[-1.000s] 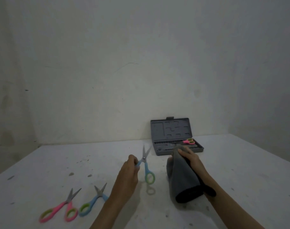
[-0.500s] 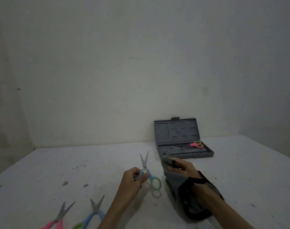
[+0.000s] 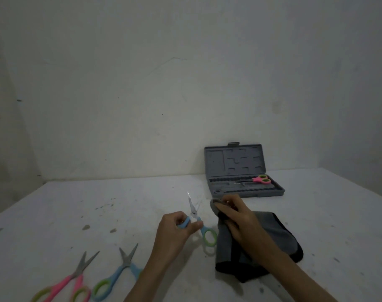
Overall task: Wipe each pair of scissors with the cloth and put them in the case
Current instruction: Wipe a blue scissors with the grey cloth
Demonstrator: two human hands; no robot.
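My left hand [image 3: 174,231] grips blue scissors with green handle rings [image 3: 200,223] by one handle, blades slightly apart and pointing away from me above the table. Just to their right my right hand [image 3: 235,216] pinches a fold of the grey cloth [image 3: 270,234], which trails onto the table under my forearm. An open grey case [image 3: 246,190] stands behind, lid upright, with pink scissors [image 3: 258,179] lying in its tray. At the near left lie pink scissors [image 3: 66,282] and another blue pair [image 3: 118,273], partly hidden by my left forearm.
The white table [image 3: 98,216] is speckled with dark marks and meets a pale wall behind the case. Its right edge runs off at the far right, with a dim corner beyond.
The cloth has dropped from hanging upright to lying on the table with my right hand pinching its end. The held scissors moved slightly nearer the cloth.
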